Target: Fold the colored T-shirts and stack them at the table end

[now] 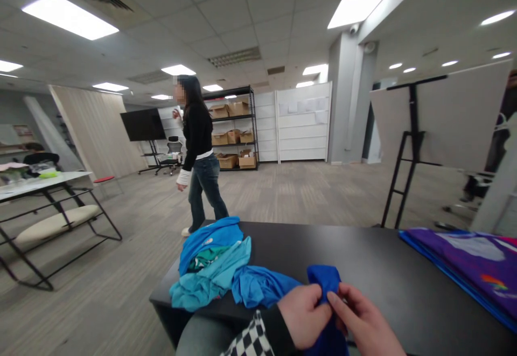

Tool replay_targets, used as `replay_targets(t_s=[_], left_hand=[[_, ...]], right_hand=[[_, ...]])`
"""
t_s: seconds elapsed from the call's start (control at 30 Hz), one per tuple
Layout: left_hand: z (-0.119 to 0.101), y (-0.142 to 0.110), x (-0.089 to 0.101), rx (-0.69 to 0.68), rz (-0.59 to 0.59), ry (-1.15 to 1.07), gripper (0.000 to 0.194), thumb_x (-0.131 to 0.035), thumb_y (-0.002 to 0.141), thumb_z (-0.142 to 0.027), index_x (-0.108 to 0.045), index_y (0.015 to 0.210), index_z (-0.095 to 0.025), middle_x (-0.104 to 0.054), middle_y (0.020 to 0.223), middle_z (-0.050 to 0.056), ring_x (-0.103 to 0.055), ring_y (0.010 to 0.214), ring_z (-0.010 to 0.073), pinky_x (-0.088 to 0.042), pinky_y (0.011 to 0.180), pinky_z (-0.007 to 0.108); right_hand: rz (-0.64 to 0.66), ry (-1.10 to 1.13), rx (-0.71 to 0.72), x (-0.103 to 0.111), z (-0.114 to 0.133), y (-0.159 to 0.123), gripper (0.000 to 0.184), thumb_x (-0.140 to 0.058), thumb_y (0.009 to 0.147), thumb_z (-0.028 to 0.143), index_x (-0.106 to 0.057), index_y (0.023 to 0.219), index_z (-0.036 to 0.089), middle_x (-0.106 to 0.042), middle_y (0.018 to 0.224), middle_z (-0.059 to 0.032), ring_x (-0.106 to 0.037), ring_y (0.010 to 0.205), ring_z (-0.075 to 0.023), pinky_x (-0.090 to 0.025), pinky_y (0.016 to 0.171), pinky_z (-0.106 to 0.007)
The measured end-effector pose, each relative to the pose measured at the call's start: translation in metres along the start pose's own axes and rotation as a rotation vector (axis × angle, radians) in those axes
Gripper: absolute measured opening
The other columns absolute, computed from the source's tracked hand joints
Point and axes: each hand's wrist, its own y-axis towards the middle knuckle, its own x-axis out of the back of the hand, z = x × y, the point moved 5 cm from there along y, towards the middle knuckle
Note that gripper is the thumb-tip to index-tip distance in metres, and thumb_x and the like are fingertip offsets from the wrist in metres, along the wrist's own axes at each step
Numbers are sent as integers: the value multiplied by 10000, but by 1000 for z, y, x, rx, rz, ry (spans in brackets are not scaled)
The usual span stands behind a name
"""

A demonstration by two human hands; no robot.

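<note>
A royal-blue cloth point(324, 275), seemingly a garment, is bunched between my two hands at the table's near edge. My left hand point(305, 315), in a black cuff with a checkered sleeve, is closed on it. From the other side my right hand point(361, 318) pinches the same cloth between thumb and fingers. Part of the fabric hangs down below the hands. Just left lies a crumpled mid-blue cloth point(262, 286) that runs up to my left hand; whether it joins the held cloth I cannot tell. Beyond it are heaped a turquoise garment point(212, 275) and a brighter blue one point(218, 236).
The black table point(291, 243) spreads in front of me. Folded purple and blue cloths point(464, 259) lie at its right end. A person point(200, 140) in a black top walks beyond the table's left side. A board on a stand point(412, 146) rises behind on the right.
</note>
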Motion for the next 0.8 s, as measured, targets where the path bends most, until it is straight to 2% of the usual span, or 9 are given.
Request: replay_targets(t_s=[0.07, 0.2, 0.33, 0.4, 0.47, 0.53, 0.6, 0.7, 0.8], left_hand=[[5, 0, 1, 2, 24, 43, 460, -619, 1042, -623, -726, 835, -226, -617, 710, 8, -489, 658, 177, -393, 675, 335], [6, 1, 7, -27, 51, -57, 621, -512, 1065, -755, -636, 789, -212, -453, 661, -46, -373, 634, 142, -290, 619, 312], [-1, 2, 11, -23, 32, -171, 669, -496, 1051, -813, -568, 771, -210, -402, 671, -61, -330, 646, 128, -270, 612, 301], [-3, 4, 12, -53, 1, -221, 661, -521, 1057, -784, -572, 746, -203, -434, 682, -47, -357, 676, 133, -313, 645, 297], [1, 7, 15, -60, -68, -302, 627, -616, 1031, -736, -623, 722, -190, -521, 699, -19, -422, 711, 146, -373, 693, 299], [12, 10, 19, 33, -178, -459, 553, -749, 953, -690, -723, 755, -175, -632, 725, 18, -515, 727, 166, -427, 707, 303], [24, 12, 20, 165, -246, -628, 494, -842, 877, -649, -829, 890, -155, -751, 821, 76, -645, 785, 203, -492, 725, 308], [27, 11, 19, 221, -207, -709, 557, -879, 858, -636, -876, 1080, -126, -833, 981, 158, -767, 918, 265, -582, 812, 345], [15, 8, 14, 71, -97, -635, 560, -920, 855, -576, -862, 1194, -134, -851, 1099, 160, -790, 1012, 287, -614, 930, 385]], right_hand=[[-10, -8, 16, 4, 3, 0, 612, -901, 715, 807, -723, 839, 235, -613, 675, 3, -541, 599, -177, -465, 554, -308], [-45, -23, 105, 11, 9, -1, 592, -877, 788, 792, -687, 811, 232, -623, 761, -8, -557, 717, -187, -507, 670, -310], [-43, -13, 136, 10, 11, -4, 563, -831, 873, 771, -653, 841, 239, -604, 802, 0, -546, 768, -187, -488, 703, -296], [-37, -6, 151, 7, 14, -5, 547, -808, 905, 761, -641, 860, 242, -588, 809, 7, -529, 774, -186, -478, 706, -293], [-25, -10, 170, 4, 19, -6, 543, -784, 927, 760, -626, 864, 245, -567, 802, 13, -511, 776, -186, -472, 713, -296], [-22, -21, 187, 4, 25, -6, 555, -754, 943, 774, -604, 857, 247, -549, 792, 17, -499, 777, -186, -466, 721, -300], [-39, -30, 204, 6, 30, -5, 565, -729, 955, 784, -581, 852, 249, -543, 793, 19, -493, 779, -184, -465, 731, -300], [-43, -45, 209, 8, 34, -7, 554, -724, 966, 773, -571, 862, 251, -530, 786, 30, -481, 762, -173, -466, 724, -291], [63, -48, 212, 3, 35, -12, 478, -746, 983, 707, -628, 924, 248, -625, 869, 9, -564, 819, -182, -519, 783, -304]])
